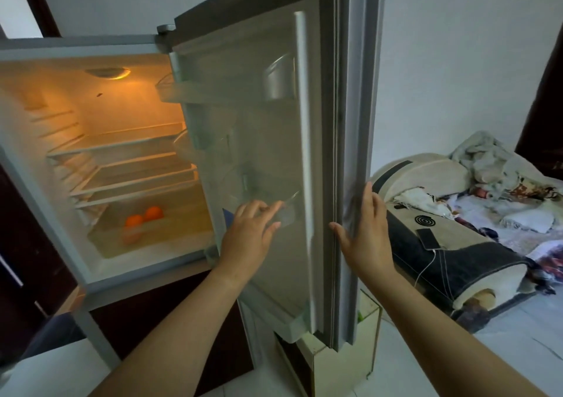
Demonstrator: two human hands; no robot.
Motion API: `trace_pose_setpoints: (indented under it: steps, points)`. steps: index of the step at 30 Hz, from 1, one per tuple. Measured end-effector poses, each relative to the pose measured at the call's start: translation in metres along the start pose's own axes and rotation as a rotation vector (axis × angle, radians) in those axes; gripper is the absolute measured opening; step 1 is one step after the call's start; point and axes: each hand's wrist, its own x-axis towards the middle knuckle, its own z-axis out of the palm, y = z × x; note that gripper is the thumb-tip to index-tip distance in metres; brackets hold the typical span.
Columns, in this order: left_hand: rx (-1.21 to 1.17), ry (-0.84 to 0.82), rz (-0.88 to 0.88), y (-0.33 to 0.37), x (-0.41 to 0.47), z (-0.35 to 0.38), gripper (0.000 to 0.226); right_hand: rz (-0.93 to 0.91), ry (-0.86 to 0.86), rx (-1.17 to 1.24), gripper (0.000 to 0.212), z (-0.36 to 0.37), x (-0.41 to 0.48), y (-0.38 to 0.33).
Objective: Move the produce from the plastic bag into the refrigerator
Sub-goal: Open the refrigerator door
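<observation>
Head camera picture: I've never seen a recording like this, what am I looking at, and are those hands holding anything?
No machine here: a person wears a camera on the head, so this one picture looks forward and down along their arms. In front stands an open refrigerator, lit inside, its door standing open to the right. The left hand touches the door's inner side; the right hand rests on the door's edge, fingers straight. Neither holds anything. Oranges lie in the bottom drawer. A bed with crumpled bedding is at the right. No plastic bag shows.
</observation>
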Motion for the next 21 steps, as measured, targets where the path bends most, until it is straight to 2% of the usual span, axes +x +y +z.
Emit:
trace_pose_setpoints:
  steps: [14,21]
  points:
    - [0.048,0.08,-0.029,0.016,0.014,0.031,0.039,-0.039,-0.008,0.051,0.091,-0.002,0.025,0.027]
    - [0.063,0.044,0.0,0.02,0.021,0.036,0.037,0.007,-0.019,0.026,0.088,0.0,0.032,0.037]
